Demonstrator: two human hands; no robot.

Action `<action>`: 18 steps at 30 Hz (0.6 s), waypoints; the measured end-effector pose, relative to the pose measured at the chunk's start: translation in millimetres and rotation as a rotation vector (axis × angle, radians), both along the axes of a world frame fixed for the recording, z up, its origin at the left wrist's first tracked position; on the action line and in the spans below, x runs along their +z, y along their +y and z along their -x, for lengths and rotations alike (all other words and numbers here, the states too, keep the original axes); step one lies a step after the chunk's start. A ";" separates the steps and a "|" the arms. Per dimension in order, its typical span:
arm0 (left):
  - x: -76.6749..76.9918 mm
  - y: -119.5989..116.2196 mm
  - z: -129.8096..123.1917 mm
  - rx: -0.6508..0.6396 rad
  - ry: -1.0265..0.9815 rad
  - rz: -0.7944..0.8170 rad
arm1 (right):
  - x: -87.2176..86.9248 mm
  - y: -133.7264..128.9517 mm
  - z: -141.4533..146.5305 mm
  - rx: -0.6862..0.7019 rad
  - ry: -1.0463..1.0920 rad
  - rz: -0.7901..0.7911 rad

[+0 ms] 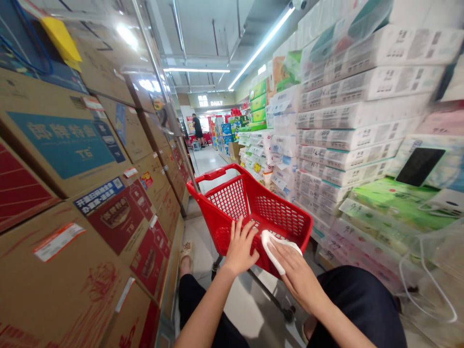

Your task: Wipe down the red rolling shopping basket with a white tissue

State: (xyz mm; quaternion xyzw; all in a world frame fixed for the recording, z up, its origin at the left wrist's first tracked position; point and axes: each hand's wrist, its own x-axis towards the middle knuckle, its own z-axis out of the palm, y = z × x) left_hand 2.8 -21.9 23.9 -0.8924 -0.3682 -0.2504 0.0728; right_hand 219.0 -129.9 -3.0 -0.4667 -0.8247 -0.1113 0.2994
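A red plastic shopping basket cart (217,212) with perforated sides stands in front of me on wheels. My left hand (242,246) rests at its near rim with the fingers spread and nothing in them. To the right of it, my right hand (290,266) presses a folded white cloth (270,246) over the near rim. The fingers lie flat on the cloth, which is wrapped partly over the edge. Inside, the part of the basket that shows holds nothing.
Stacked cardboard boxes (39,270) line the left side. White tissue packs (326,130) are piled at the right, with a black phone (419,166) on green packs (391,193) nearby. A person (197,128) stands far down the aisle.
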 end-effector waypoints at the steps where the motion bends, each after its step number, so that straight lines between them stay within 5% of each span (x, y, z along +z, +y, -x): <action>1: 0.2 -0.6 1.7 -0.013 -0.002 0.007 | 0.5 -1.4 -10.4 0.062 -0.019 0.031; 4: 4.3 3.6 9.6 -0.049 0.001 0.024 | -2.9 0.2 -50.4 0.132 0.006 0.091; 8: 9.7 9.5 10.2 -0.044 0.003 0.043 | -15.3 7.2 -82.7 -0.016 0.104 0.031; 11: 9.2 2.1 -3.2 -0.010 -0.022 0.080 | -18.8 3.2 -67.3 -0.087 0.079 -0.022; 18: 2.4 -29.7 -26.0 -0.159 0.025 0.123 | -15.1 -16.8 -6.8 0.003 -0.098 -0.035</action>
